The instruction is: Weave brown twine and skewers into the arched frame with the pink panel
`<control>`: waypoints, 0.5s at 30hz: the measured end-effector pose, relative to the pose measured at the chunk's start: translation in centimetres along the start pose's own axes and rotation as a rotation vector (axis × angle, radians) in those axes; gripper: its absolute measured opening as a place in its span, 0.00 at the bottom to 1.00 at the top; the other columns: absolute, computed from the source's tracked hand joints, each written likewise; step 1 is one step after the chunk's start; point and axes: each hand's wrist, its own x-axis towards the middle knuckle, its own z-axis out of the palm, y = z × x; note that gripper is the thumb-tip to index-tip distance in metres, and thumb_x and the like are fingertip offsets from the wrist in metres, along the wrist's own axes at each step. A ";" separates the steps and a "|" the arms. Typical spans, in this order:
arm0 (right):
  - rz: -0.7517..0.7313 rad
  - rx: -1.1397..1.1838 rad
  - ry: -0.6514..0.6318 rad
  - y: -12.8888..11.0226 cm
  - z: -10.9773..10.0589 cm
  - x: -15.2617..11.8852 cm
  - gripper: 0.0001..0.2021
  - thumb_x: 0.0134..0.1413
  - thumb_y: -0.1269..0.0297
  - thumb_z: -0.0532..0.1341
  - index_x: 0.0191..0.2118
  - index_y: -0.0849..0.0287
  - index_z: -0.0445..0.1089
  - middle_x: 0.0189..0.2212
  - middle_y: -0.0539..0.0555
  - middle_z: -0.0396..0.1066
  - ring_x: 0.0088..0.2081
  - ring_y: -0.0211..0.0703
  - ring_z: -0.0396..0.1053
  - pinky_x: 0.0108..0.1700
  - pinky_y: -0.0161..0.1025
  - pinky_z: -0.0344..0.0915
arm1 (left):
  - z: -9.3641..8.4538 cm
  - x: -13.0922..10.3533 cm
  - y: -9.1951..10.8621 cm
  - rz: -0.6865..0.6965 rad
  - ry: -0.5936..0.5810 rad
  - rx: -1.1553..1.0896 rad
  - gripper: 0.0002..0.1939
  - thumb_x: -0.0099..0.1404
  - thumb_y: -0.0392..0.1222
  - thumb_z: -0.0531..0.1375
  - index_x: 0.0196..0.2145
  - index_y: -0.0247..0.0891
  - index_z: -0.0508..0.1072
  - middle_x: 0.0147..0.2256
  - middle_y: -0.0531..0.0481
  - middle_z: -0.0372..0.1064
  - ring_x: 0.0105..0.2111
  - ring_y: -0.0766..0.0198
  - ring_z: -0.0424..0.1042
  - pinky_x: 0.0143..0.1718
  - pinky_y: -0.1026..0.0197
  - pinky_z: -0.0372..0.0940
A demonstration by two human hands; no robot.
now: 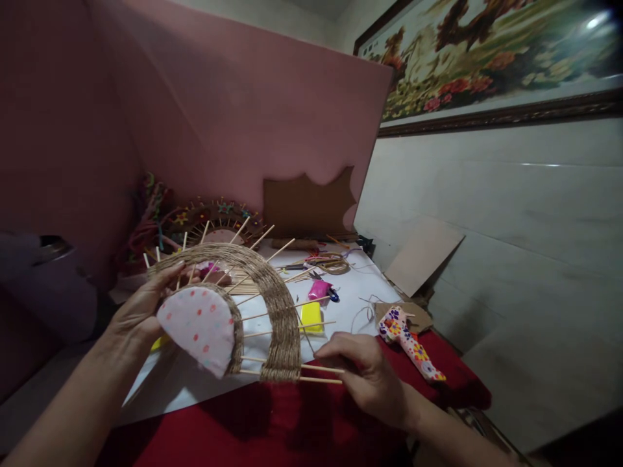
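Observation:
My left hand grips a half-round woven piece by its left side, thumb and fingers around its inner part. Thin wooden sticks fan out from a half-disc covered in pale dotted fabric. Brown twine is woven over them in a narrow inner band and a broad outer one. At the lower right, my right hand is closed with its fingertips on a loose strand of twine, beside the ends of the lowest sticks. Whether it also touches those sticks, I cannot tell.
On the white-covered table lie a pink packet, a yellow packet and scissors. A similar decorated half-round piece stands behind. To the right are a flower-patterned object and a leaning board. Red cloth covers the front.

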 end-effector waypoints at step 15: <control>0.561 0.879 0.293 -0.8 4.6 -0.1 0.21 0.46 0.48 0.65 0.37 0.63 0.71 0.14 0.42 0.52 0.16 0.27 0.41 0.17 0.28 0.40 | 0.4 -0.2 -1.7 0.026 -0.029 -0.124 0.10 0.64 0.28 0.53 0.30 0.32 0.73 0.21 0.51 0.74 0.19 0.66 0.74 0.23 0.63 0.72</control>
